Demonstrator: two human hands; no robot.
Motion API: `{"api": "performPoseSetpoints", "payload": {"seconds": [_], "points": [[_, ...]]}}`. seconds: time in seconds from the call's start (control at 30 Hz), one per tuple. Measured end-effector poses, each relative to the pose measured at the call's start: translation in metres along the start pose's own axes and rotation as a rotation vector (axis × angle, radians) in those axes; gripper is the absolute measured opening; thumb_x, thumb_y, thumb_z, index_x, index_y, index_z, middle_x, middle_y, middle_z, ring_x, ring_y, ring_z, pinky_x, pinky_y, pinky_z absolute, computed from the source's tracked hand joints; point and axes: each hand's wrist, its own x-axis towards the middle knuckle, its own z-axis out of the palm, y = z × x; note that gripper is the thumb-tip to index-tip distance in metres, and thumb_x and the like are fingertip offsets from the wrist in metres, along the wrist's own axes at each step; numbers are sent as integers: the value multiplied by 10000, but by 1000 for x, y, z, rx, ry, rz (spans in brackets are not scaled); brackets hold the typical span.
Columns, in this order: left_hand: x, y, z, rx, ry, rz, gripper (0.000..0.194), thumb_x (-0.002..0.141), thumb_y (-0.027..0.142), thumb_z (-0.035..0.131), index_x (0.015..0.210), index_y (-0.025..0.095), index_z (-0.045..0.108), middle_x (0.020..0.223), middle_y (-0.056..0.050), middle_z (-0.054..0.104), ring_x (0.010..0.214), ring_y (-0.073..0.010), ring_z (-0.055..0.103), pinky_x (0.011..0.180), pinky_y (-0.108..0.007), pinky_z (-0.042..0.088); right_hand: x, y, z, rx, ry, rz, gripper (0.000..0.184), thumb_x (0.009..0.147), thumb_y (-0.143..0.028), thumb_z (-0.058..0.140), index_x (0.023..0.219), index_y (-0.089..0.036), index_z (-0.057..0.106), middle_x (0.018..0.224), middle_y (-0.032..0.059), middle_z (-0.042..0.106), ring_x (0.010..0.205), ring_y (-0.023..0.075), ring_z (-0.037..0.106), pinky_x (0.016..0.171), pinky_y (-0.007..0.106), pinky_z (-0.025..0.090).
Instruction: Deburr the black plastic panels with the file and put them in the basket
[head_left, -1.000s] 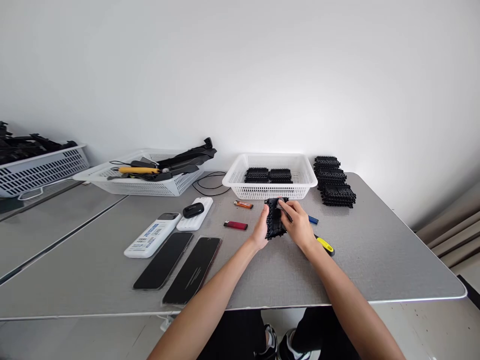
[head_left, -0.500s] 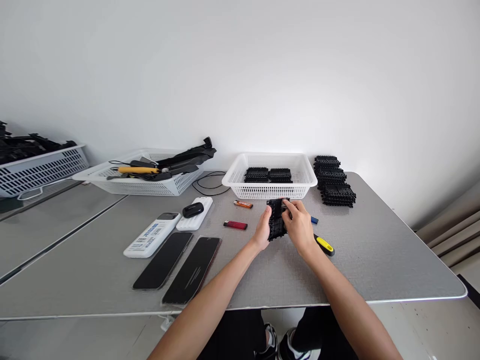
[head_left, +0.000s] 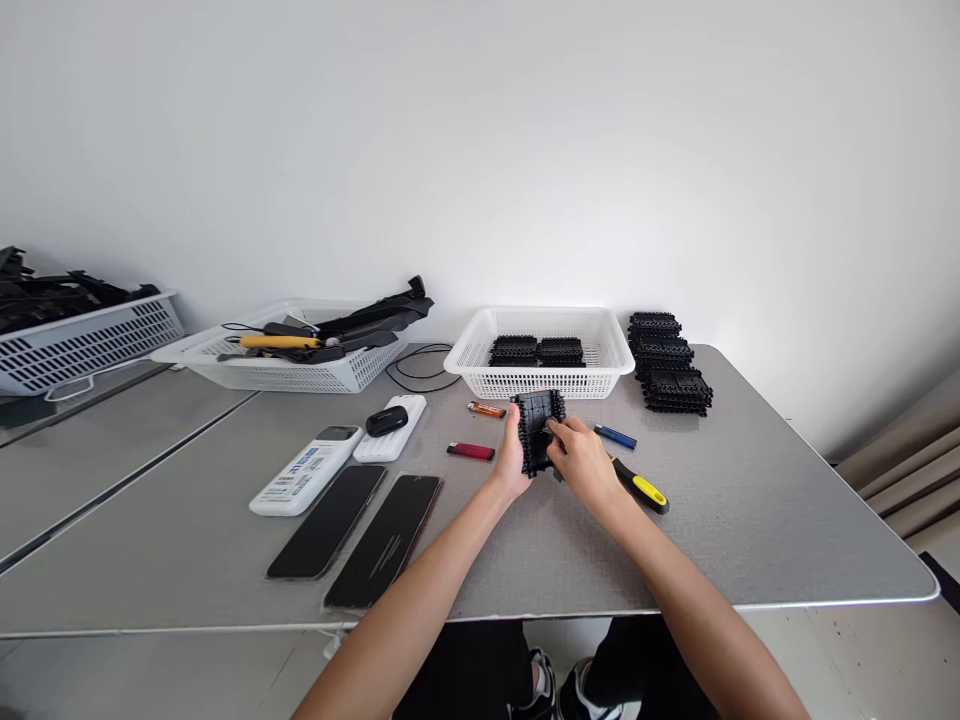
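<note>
My left hand (head_left: pixel 513 455) is closed around the left side of a black plastic part (head_left: pixel 538 405) with toothed edges, held up tilted above the table. My right hand (head_left: pixel 581 455) has its fingers pinched together against the middle of that part. Whatever is between those fingertips is too small to make out. Just right of my right hand lie a blue lighter (head_left: pixel 616 437) and a black-and-yellow tool handle (head_left: pixel 643 488), whose far end is partly hidden. Left of the part are a red lighter (head_left: pixel 471 452) and an orange lighter (head_left: pixel 487 409).
A white basket (head_left: pixel 540 382) with similar black parts stands behind my hands. Stacked black parts (head_left: pixel 667 360) are at right. Leftward are two phones (head_left: pixel 328 522), white power banks (head_left: pixel 306 472), a black case (head_left: pixel 386 420), a cable (head_left: pixel 411 385), and a tool basket (head_left: pixel 300 375).
Both hands and the black part have shifted left. My right fingers have slid from the part's upper end down to its middle, uncovering more of the blue lighter and the tool handle.
</note>
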Motion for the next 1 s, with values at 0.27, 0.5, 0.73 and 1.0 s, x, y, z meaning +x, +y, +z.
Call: {"api": "performPoseSetpoints", "payload": {"seconds": [0.27,0.5,0.73,1.0], "points": [[1,-5,-3,29,15,65,569,879,602,501,1214,168,657,1104,-91,728,1127,-269,635,963,-351,498,0,1,5,307,79,-169,322,869,-95,473,1065,-189,711,974,60,657,819,150,634,754,253,492],[-1,-3,0,47,-8,2,551,912,558,472,1265,163,624,1108,-102,725,1109,-265,645,949,-365,506,-2,-2,-6,14,63,-22,279,906,-123,470,1045,-193,702,944,56,625,715,156,609,667,261,445],[-2,3,4,40,27,-31,580,911,615,415,1088,147,707,1007,-104,747,1051,-266,667,914,-367,522,-3,-2,-5,-130,41,23,293,933,-150,456,1126,-199,670,995,78,624,766,185,622,657,272,447],[0,10,-2,-30,115,-10,581,872,658,446,991,160,720,929,-85,752,956,-250,687,843,-337,536,-9,-16,3,-223,-93,5,359,955,-129,428,1293,-150,545,1057,113,610,891,212,637,689,281,481]]}}
